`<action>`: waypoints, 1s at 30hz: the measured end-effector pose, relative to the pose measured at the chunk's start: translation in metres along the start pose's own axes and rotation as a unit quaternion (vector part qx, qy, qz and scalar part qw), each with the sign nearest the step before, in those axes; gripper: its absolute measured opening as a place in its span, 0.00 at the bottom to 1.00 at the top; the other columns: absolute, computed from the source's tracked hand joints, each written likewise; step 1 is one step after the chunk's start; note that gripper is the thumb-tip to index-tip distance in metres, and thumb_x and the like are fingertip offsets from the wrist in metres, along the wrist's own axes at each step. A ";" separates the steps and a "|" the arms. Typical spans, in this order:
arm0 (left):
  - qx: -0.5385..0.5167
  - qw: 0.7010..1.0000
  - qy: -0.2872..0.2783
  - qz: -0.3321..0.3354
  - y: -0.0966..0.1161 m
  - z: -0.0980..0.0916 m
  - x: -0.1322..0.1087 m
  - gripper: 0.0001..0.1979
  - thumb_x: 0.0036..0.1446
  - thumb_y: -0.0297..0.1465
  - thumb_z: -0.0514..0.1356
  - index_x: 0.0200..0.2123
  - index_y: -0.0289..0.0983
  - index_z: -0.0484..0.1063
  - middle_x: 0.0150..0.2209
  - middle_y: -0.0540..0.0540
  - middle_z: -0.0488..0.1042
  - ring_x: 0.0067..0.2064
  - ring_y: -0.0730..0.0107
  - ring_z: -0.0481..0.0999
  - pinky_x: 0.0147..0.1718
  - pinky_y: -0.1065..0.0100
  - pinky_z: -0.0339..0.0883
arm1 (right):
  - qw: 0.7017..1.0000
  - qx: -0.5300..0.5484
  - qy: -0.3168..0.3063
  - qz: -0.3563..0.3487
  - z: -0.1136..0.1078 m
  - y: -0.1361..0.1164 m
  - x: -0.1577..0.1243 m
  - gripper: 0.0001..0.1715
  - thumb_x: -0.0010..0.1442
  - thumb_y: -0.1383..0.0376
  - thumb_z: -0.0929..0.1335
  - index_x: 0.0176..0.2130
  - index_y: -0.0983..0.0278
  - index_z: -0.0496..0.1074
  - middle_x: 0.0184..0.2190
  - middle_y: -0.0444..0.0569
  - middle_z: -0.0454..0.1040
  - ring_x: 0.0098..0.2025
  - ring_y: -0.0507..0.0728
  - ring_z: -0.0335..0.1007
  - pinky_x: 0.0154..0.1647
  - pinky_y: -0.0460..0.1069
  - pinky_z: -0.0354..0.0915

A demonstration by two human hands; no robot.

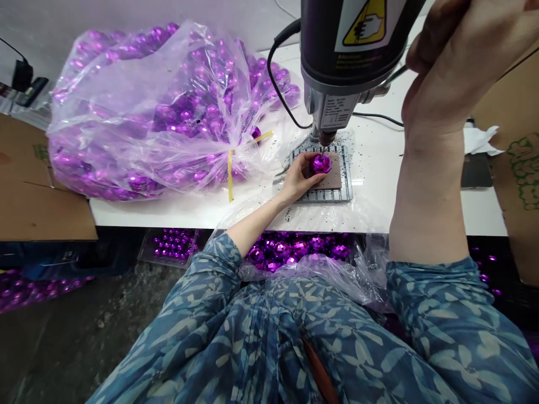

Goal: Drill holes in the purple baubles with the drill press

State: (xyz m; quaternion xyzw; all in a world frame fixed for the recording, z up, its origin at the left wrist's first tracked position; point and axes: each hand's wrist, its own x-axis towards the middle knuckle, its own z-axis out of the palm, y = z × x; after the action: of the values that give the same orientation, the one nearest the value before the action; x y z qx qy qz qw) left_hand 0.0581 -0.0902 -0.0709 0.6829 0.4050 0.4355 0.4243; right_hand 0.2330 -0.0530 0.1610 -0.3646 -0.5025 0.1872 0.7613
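Note:
My left hand (300, 177) is closed on a purple faceted ball (320, 164), holding it on a brown pad (334, 175) that lies on the metal base plate (346, 191) of a bench drill (349, 50). The drill bit (323, 147) touches the top of the ball. My right hand (446, 62) is raised at the upper right beside the drill head, its fingers curled round the drill's lever (396, 73), most of which is hidden.
A big clear plastic bag (160, 106) full of purple balls lies on the white table (177, 210) at the left. Another open bag of balls (295, 249) sits in my lap. Cardboard boxes (37, 191) flank both sides; a tray of balls (174, 244) rests below.

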 end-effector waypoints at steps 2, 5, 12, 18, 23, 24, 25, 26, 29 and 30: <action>-0.012 1.000 -0.009 0.003 -0.003 0.001 0.000 0.30 0.63 0.39 0.74 0.64 0.42 0.68 0.62 0.38 0.77 0.67 0.51 0.77 0.70 0.46 0.70 | 0.999 0.010 0.011 -0.046 -0.003 0.003 -0.007 0.32 0.68 0.67 0.67 0.20 0.61 0.46 0.17 0.43 0.47 0.18 0.41 0.54 0.22 0.44 0.49; -0.017 1.000 -0.014 0.008 -0.004 0.000 0.001 0.31 0.64 0.40 0.74 0.64 0.42 0.67 0.62 0.38 0.76 0.68 0.51 0.76 0.71 0.45 0.69 | 0.995 0.050 0.000 -0.092 -0.010 0.003 -0.022 0.21 0.70 0.68 0.66 0.25 0.63 0.59 0.17 0.40 0.53 0.19 0.41 0.53 0.24 0.45 0.46; -0.010 1.000 -0.011 -0.004 -0.001 -0.001 -0.001 0.30 0.63 0.39 0.75 0.63 0.43 0.69 0.63 0.38 0.76 0.68 0.50 0.77 0.70 0.46 0.71 | 0.986 0.092 0.043 -0.132 -0.014 -0.008 -0.060 0.23 0.71 0.74 0.58 0.24 0.62 0.58 0.16 0.40 0.39 0.18 0.41 0.51 0.27 0.46 0.51; -0.009 1.000 -0.028 0.007 -0.006 -0.001 -0.001 0.31 0.65 0.42 0.73 0.65 0.43 0.67 0.64 0.37 0.75 0.70 0.48 0.75 0.72 0.44 0.69 | 0.982 0.096 0.083 -0.137 -0.019 0.021 -0.066 0.26 0.70 0.64 0.65 0.25 0.66 0.50 0.17 0.40 0.35 0.17 0.37 0.50 0.24 0.43 0.44; 0.013 0.999 -0.038 0.011 -0.011 -0.001 -0.001 0.34 0.67 0.47 0.71 0.68 0.43 0.64 0.66 0.37 0.74 0.73 0.44 0.71 0.74 0.40 0.65 | 0.963 0.051 0.123 -0.233 -0.022 0.055 -0.068 0.41 0.67 0.41 0.67 0.27 0.65 0.41 0.19 0.40 0.29 0.16 0.38 0.37 0.20 0.42 0.43; 0.015 0.999 -0.039 0.014 -0.012 -0.001 -0.001 0.34 0.67 0.47 0.71 0.68 0.43 0.63 0.66 0.37 0.74 0.73 0.45 0.71 0.74 0.41 0.66 | 0.962 0.047 0.125 -0.237 -0.022 0.059 -0.069 0.42 0.67 0.39 0.67 0.27 0.65 0.42 0.19 0.40 0.29 0.16 0.39 0.36 0.20 0.43 0.43; 0.015 0.999 -0.040 0.017 -0.012 -0.001 -0.001 0.34 0.67 0.48 0.70 0.69 0.44 0.63 0.66 0.37 0.74 0.73 0.45 0.71 0.74 0.41 0.66 | 0.961 0.046 0.123 -0.242 -0.023 0.062 -0.070 0.42 0.67 0.39 0.67 0.27 0.64 0.42 0.18 0.39 0.30 0.16 0.39 0.36 0.20 0.44 0.44; 0.014 0.999 -0.041 0.018 -0.013 -0.001 -0.001 0.34 0.68 0.48 0.70 0.69 0.45 0.63 0.65 0.37 0.74 0.73 0.45 0.72 0.74 0.42 0.67 | 0.960 0.046 0.122 -0.249 -0.023 0.064 -0.071 0.41 0.67 0.40 0.67 0.27 0.64 0.43 0.18 0.39 0.31 0.17 0.40 0.35 0.20 0.44 0.44; 0.007 0.999 -0.038 0.020 -0.012 0.000 -0.001 0.33 0.67 0.48 0.70 0.68 0.45 0.64 0.65 0.37 0.74 0.72 0.45 0.72 0.73 0.42 0.68 | 0.952 0.055 0.121 -0.277 -0.025 0.070 -0.071 0.39 0.70 0.45 0.67 0.26 0.65 0.45 0.17 0.39 0.35 0.17 0.39 0.33 0.20 0.43 0.42; 0.004 0.999 -0.036 0.020 -0.012 0.000 -0.001 0.33 0.67 0.47 0.71 0.68 0.44 0.65 0.65 0.37 0.74 0.72 0.45 0.72 0.73 0.42 0.68 | 0.949 0.058 0.120 -0.284 -0.026 0.073 -0.070 0.38 0.70 0.47 0.67 0.26 0.66 0.45 0.16 0.38 0.36 0.17 0.39 0.33 0.21 0.43 0.41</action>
State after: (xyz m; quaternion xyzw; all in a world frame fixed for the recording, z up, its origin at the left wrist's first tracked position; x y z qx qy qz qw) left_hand 0.0560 -0.0872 -0.0822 0.7076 0.3780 0.4173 0.4269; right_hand 0.2329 -0.0598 0.0572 -0.1813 -0.4786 -0.0532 0.8575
